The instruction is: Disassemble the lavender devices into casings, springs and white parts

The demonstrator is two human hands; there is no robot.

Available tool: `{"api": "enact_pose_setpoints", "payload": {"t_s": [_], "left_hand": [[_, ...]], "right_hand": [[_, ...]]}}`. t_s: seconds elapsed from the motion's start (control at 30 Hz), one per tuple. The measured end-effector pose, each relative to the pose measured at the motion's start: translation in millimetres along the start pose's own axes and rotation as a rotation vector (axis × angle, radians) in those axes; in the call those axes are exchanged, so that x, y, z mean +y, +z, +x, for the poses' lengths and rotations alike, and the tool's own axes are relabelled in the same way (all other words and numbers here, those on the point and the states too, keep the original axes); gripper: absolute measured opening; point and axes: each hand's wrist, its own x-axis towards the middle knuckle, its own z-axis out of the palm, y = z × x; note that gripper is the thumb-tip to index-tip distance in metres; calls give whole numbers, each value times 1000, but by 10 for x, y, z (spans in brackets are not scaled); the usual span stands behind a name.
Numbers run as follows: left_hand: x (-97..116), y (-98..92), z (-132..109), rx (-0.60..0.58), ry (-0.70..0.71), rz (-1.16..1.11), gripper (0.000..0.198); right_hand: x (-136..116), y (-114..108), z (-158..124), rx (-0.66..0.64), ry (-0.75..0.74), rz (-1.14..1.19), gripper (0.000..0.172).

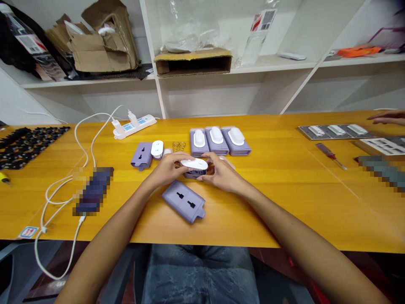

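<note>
My left hand [166,169] and right hand [223,173] have their fingers clamped on a white plastic cover [194,164] above a purple casing [194,174]; another purple casing [183,201] lies at six o'clock, three covered casings [220,140] at twelve.

Two hands [190,171], three lined-up lilac socket housings [217,141], two springs [179,146], one screwdriver [329,155].

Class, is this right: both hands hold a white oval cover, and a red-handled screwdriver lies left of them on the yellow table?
No: the red-handled screwdriver lies right of the hands in the head view. The left hand and right hand do hold the white oval cover over the yellow table.
</note>
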Motion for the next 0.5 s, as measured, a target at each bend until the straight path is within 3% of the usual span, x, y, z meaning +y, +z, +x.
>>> {"api": "enact_pose_setpoints", "payload": {"t_s": [0.27, 0.5], "left_hand": [[-2, -69, 3, -15, 10, -11, 24], [-38, 24, -16, -55, 52, 25, 32]], "right_hand": [[48, -5, 21, 9, -43, -42, 67], [-13, 1, 2, 8, -21, -27, 61]]}}
